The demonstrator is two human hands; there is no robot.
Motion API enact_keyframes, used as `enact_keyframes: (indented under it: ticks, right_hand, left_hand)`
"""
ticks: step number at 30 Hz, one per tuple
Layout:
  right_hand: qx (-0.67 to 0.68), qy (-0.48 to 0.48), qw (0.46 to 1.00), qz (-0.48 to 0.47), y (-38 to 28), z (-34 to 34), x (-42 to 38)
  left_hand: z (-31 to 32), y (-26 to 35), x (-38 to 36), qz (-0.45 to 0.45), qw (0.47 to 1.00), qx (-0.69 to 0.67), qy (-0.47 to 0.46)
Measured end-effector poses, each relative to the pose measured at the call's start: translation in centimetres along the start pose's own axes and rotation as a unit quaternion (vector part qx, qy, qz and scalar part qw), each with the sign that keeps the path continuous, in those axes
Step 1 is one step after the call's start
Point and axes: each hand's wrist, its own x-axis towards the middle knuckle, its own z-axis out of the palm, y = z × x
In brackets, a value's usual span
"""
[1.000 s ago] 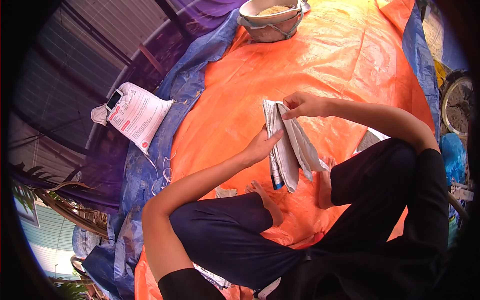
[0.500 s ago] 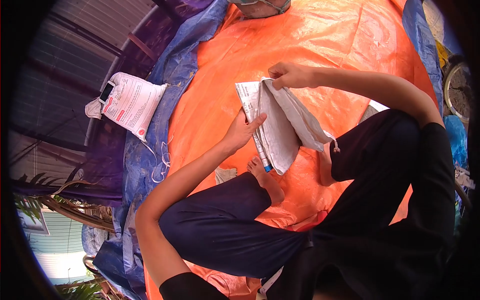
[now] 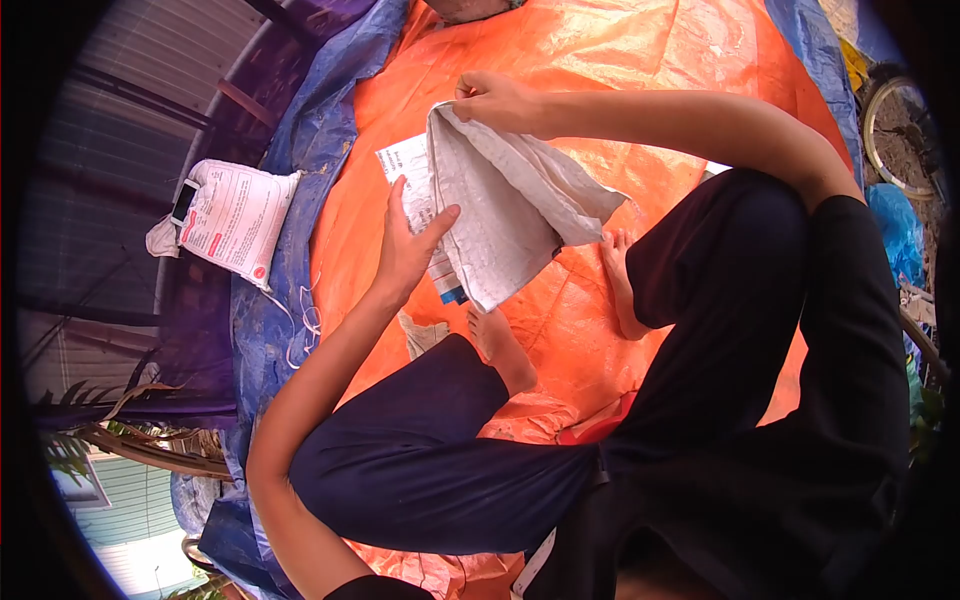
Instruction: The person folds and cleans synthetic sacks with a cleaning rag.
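A whitish woven sack [image 3: 505, 215], printed on one face and pale grey on the other, is held up in front of my knees. My right hand [image 3: 497, 103] pinches its upper edge, with a flap hanging down toward the right. At the sack's left side is my left hand [image 3: 410, 245], its thumb over the near face and its other fingers partly hidden by the sack. A blue strip shows at the printed part's lower corner.
An orange tarp [image 3: 640, 60] lies under me, bordered by blue sheeting [image 3: 290, 180]. To the left stands a filled white printed bag [image 3: 240, 220] with a phone [image 3: 184, 203] on it. A red object [image 3: 600, 422] lies between my legs; a wheel [image 3: 900, 140] is at far right.
Both hands and the sack have shifted up and left in view. The grey face of the sack is spread wider, covering more of the printed part. The head view has also moved slightly.
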Motion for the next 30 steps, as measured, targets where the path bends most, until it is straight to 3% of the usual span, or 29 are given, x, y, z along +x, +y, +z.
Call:
enact_keyframes:
  ticks: [1,6,9,15,19,24,26,29,30]
  right_hand:
    - [0.003,0.014,1.000,-0.005,-0.2,0.2,0.0]
    - [0.005,0.054,0.999,0.009,-1.4,0.6,-0.8]
    - [0.003,0.077,0.997,-0.029,-1.0,0.4,-1.5]
    - [0.026,0.076,0.997,-0.009,-0.3,-2.3,-1.7]
    - [0.014,0.077,0.997,0.014,0.6,-2.8,-1.1]
    - [0.022,0.056,0.997,0.044,1.9,-2.7,-1.3]
    - [0.004,0.069,0.997,0.022,2.8,-2.5,-1.0]
    - [-0.009,0.079,0.997,-0.011,3.1,-2.3,-1.0]
    - [-0.011,0.080,0.996,-0.023,3.0,-2.3,-1.0]
  left_hand:
    - [0.1,0.7,0.0,0.005,0.998,0.063,0.005]
    - [0.9,2.2,0.1,-0.001,0.995,0.092,-0.041]
    - [1.0,2.3,0.7,-0.051,0.985,0.158,-0.043]
    - [0.4,-0.4,3.7,-0.069,0.988,0.120,-0.065]
    - [1.5,-0.8,3.3,0.003,0.987,0.151,-0.058]
    - [2.1,-2.2,3.0,-0.018,0.985,0.131,-0.111]
    - [2.0,-2.2,3.0,-0.056,0.982,0.132,-0.124]
    - [2.0,-2.6,2.7,0.014,0.986,0.146,-0.078]
    - [1.8,-1.9,2.5,-0.006,0.987,0.137,-0.082]
